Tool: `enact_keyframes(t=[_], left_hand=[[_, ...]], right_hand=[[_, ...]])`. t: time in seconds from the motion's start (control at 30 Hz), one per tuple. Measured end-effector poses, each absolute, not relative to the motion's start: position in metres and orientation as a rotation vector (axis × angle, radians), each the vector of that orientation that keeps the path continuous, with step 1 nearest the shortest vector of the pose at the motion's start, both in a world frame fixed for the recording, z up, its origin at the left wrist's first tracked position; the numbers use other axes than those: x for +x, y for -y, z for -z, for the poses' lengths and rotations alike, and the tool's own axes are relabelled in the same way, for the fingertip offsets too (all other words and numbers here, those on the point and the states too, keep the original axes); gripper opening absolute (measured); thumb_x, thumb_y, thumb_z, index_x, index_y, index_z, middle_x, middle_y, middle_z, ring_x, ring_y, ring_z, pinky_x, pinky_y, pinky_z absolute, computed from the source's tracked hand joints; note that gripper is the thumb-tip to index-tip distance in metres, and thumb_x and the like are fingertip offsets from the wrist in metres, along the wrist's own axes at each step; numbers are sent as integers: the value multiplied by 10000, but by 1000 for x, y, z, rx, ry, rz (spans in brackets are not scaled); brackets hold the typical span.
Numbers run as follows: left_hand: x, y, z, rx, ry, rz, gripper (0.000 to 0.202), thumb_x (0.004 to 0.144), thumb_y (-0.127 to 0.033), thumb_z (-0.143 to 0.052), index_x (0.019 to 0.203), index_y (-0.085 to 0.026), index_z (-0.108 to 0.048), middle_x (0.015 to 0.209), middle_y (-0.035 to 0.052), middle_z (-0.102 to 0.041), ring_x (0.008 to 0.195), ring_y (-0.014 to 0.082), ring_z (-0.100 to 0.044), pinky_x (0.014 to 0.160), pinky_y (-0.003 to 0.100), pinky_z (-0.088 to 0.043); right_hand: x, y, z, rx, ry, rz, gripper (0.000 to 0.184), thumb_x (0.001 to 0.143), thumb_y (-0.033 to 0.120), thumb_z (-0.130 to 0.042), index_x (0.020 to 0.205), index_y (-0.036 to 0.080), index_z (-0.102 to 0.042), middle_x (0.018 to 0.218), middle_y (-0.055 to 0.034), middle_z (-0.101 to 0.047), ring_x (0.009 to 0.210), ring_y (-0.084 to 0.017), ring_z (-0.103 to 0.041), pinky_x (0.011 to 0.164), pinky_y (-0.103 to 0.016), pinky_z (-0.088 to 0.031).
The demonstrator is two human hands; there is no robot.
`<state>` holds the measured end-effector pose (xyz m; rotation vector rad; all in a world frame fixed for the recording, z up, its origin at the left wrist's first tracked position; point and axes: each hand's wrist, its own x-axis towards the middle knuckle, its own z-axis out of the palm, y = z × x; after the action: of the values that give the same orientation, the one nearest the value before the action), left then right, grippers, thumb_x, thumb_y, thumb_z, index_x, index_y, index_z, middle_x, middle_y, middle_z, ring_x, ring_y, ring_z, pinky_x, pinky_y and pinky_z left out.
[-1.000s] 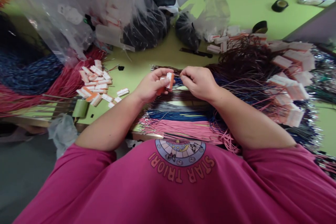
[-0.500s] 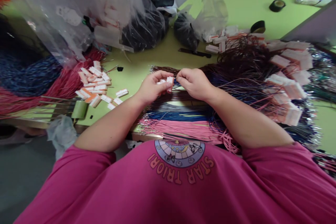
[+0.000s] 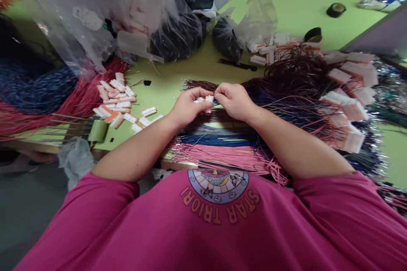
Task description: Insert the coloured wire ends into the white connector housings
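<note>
My left hand (image 3: 187, 109) is closed around white plastic connectors (image 3: 209, 99) with orange sides, one of them standing out at its fingertips. Against that connector's right side, my right hand (image 3: 237, 101) is closed in a pinch on a thin wire, mostly hidden by the fingers. Both hands are over bundled wires: brown ones (image 3: 200, 84) behind, then blue wires (image 3: 216, 140) and pink wires (image 3: 219, 154) towards my body. Loose connectors (image 3: 122, 105) of the same white and orange kind lie in a heap left of my left hand.
Wired connectors (image 3: 349, 103) are stacked on the right. Clear bags with black contents (image 3: 178, 36) stand at the back, near a dark flat tool (image 3: 237, 64) and rolls of black tape (image 3: 336, 9). A green cylinder (image 3: 98, 130) with metal rods sits at the left front edge.
My left hand has moved slightly right with the connectors, closing the small gap to my right fingertips. My right hand has barely moved. The whole view has shifted a little.
</note>
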<state>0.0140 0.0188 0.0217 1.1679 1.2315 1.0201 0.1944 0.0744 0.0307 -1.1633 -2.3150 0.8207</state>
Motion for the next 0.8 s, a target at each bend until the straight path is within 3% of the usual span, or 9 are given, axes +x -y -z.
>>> enact_keyframes(t=[0.27,0.8], left_hand=[[19,-18,-23,1037,-1235,-1087,262,708,-208,-772,929,-178,-634,613,-36,-680,491,96,-570,470,209,-361],[18,-19,-16,1097,-1219,-1087,292,687,-247,-801,930,-183,-652,626,-28,-683,514,98,-568,497,223,-397]], right_hand=[[193,-73,-34,-1185,2312,-800,251,938,191,-537,925,140,-783,894,-57,-762,777,-163,-584,778,-284,-402],[192,-72,-35,-1210,2301,-859,218,906,132,-568,897,129,-786,856,-40,-748,757,-146,-565,757,-271,-378]])
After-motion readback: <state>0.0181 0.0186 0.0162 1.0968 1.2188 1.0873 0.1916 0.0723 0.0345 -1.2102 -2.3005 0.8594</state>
